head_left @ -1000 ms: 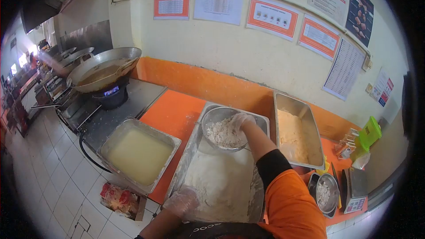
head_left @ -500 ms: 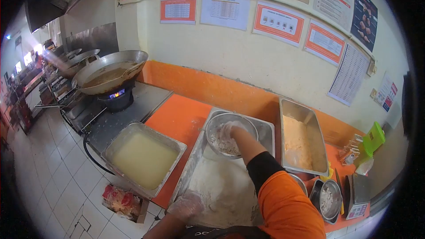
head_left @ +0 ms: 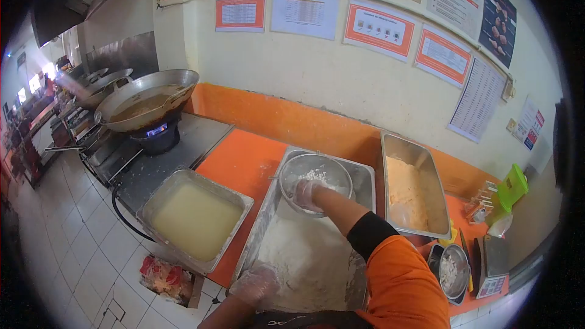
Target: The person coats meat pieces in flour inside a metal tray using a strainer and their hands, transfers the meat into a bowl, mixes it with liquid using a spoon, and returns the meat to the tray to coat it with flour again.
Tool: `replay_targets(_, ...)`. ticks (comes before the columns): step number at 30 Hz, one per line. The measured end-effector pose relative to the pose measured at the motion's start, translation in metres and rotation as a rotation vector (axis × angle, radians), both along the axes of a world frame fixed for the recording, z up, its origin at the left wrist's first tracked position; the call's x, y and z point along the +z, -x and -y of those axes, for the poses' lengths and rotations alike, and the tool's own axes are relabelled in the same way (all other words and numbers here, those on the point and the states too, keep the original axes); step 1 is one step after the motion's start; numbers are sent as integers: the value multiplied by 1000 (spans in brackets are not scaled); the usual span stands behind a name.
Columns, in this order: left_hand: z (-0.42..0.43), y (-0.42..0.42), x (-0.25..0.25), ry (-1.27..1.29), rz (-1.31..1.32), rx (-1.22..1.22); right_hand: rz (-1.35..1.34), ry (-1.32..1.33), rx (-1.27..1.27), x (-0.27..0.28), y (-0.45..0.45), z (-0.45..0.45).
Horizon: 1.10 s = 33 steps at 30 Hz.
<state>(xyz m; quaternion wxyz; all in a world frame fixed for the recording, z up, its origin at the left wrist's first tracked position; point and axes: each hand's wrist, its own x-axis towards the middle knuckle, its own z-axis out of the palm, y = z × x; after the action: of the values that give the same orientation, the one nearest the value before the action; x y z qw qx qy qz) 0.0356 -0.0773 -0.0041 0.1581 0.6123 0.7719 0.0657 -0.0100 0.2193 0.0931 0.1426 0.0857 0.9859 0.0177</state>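
Head view: Two gloved hands attend a tray (head_left: 365, 183) of white powder (head_left: 298, 253) on an orange desk (head_left: 244, 158).
Metal bowl: At the tray's far end; looks stiff and fairly light, perhaps slippery with dust, its rim the surest hold. Bowl (head_left: 337, 173) stands upright.
White-coated pieces (head_left: 315, 175): Inside the bowl; likely soft and loose, best scooped from beneath.
Right hand (head_left: 305, 196): Dips into the bowl, arm (head_left: 399, 268) slanting across the tray; fingers hidden, grip impossible to tell.
Left hand (head_left: 256, 284): Low at the tray's near-left edge; finger spread unclear.
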Motion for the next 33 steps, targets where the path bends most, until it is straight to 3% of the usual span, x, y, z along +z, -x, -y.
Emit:
replay_targets(1, -1, 4, -23, -41, -59, -54, -6, 38, -38, 7, -6, -5)
replay_targets(2, 4, 2, -11, -142, -35, -39, 58, 69, -49, -29, 11, -49)
replay_targets(4, 13, -4, 28, -346, 13, -4, 245, 17, -86, 56, -24, -16)
replay_targets(7, 1, -8, 40, 71, 194, 199, 69, 233, -146, 39, -58, -9)
replay_targets(8, 2, -9, 38, 30, 123, 175, -48, 129, -129, 45, -71, 13)
replay_targets(10, 4, -9, 27, -61, -16, 127, -32, -39, -114, 31, -64, 18)
replay_targets(13, -2, -4, -11, 14, -21, 59, -175, 36, 10, -27, -49, -27)
replay_targets(16, -9, 10, -37, 84, -48, 2, 102, -103, -99, 37, -54, -27)
replay_targets(19, -12, -5, 18, 156, 91, 368, -144, 334, -245, 16, -47, -86)
replay_targets(22, -6, -11, 44, 129, 124, 353, -243, 548, -241, -6, -51, -113)
replay_targets(24, -6, -14, 52, 121, 122, 358, -441, 368, -16, 0, -65, -116)
replay_targets(25, -5, -16, 55, 120, 120, 359, -547, 99, 256, 0, -75, -125)
replay_targets(27, -4, -19, 62, 149, 122, 425, -659, 625, 220, 13, -95, -123)
replay_targets(29, -4, -19, 58, 88, 102, 396, -508, 2182, -521, 33, -131, -112)
replay_targets(30, 2, -16, 44, 14, 85, 335, -751, 1568, -222, 48, -156, -100)
replay_targets(31, 7, -12, 29, -60, 74, 265, -990, 862, -137, 63, -181, -89)
replay_targets(33, 10, 3, -1, -38, 62, 244, -1102, 2209, -821, 77, -232, -91)
